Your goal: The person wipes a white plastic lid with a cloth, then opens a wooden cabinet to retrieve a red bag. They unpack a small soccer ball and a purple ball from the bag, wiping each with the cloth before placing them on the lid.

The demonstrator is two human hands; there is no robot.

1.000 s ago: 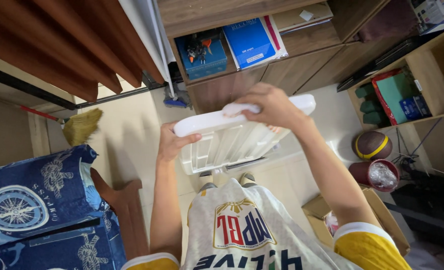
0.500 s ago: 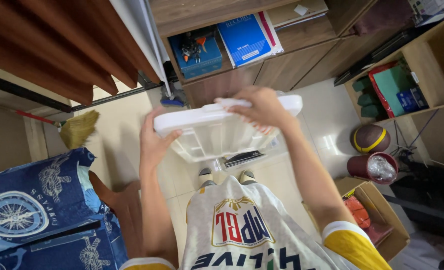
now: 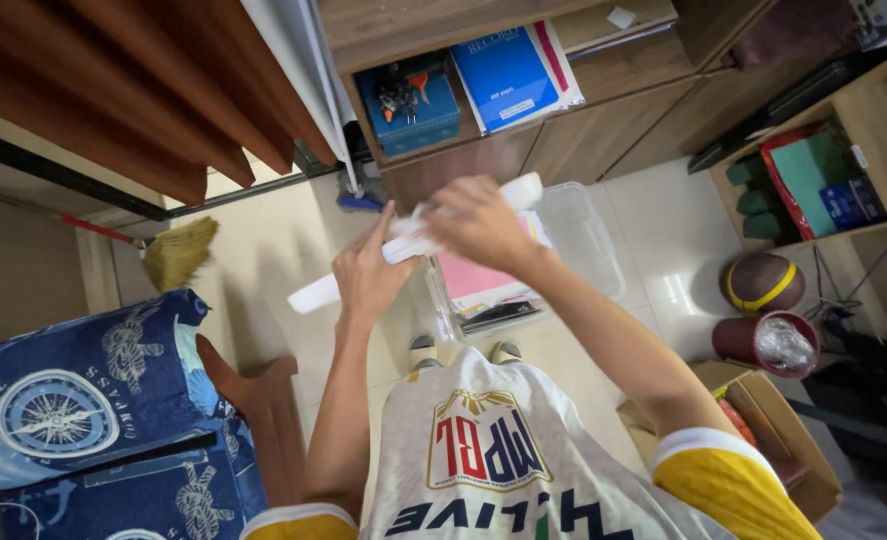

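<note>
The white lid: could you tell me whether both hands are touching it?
Touching. The head view shows the left hand gripping the white lid near its lower end, while the right hand wraps over its upper part.

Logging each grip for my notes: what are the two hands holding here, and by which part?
Both hold a flat white plastic lid. The left hand grips it near the middle, the right hand nearer its far end, above a clear storage bin.
</note>
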